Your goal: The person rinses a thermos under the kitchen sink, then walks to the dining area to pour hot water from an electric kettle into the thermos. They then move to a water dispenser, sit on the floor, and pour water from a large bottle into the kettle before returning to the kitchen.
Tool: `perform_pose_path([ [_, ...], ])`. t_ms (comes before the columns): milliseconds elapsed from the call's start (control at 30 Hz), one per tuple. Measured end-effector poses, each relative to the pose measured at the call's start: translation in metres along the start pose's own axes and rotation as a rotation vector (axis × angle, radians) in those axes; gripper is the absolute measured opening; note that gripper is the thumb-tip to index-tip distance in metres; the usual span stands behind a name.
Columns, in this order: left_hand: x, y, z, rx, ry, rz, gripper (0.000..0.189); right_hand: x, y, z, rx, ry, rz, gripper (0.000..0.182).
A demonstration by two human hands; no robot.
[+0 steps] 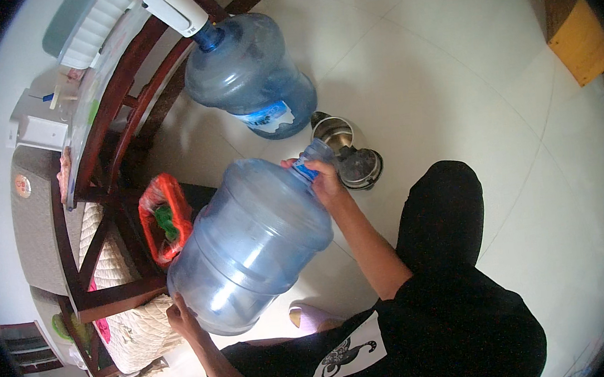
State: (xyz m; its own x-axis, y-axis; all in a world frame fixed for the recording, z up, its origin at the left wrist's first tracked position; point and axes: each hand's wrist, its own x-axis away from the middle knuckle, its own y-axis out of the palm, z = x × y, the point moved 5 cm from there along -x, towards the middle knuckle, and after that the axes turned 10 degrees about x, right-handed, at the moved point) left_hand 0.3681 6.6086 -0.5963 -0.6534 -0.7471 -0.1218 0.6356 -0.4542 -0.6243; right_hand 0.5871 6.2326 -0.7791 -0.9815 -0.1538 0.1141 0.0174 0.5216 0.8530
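Observation:
A large clear-blue plastic water-cooler bottle [253, 246] lies tilted across both my hands, with its neck pointing up and to the right. My right hand [325, 178] is wrapped around the neck, just below the mouth. At the base end, my left hand [185, 318] holds the bottle's lower edge. Beyond the mouth, a stainless-steel kettle [332, 132] stands on the floor with its dark lid part [359, 167] swung toward me. Whether the mouth is directly over the kettle, I cannot tell. How much water is in the bottle is also unclear.
Behind the kettle stands a second blue water bottle [249, 74] with a white pump [176, 8] on its neck. A red lined bin [164, 216] sits left of my bottle, near a dark wooden table frame [111, 97]. One lilac slipper [313, 317] shows below.

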Motion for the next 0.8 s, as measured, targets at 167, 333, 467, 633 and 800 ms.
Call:
perform_pose_path([
  [167,0.015,-0.006,0.015,0.034,0.039,0.017,0.049,0.004,0.009,-0.010,-0.092,0.118,0.022,0.026],
  [333,0.026,-0.014,0.039,-0.033,0.106,0.129,0.052,0.001,0.006,-0.006,-0.166,0.150,0.004,0.028],
  [467,0.030,-0.019,0.049,-0.104,0.088,0.165,0.055,0.000,0.006,-0.007,-0.154,0.127,-0.022,0.028],
  [633,0.034,-0.022,0.057,-0.122,0.140,0.191,0.055,0.002,0.011,-0.007,-0.167,0.127,-0.012,0.026],
  [800,0.036,-0.022,0.070,-0.139,0.143,0.188,0.053,-0.002,0.006,-0.005,-0.192,0.090,-0.036,0.024],
])
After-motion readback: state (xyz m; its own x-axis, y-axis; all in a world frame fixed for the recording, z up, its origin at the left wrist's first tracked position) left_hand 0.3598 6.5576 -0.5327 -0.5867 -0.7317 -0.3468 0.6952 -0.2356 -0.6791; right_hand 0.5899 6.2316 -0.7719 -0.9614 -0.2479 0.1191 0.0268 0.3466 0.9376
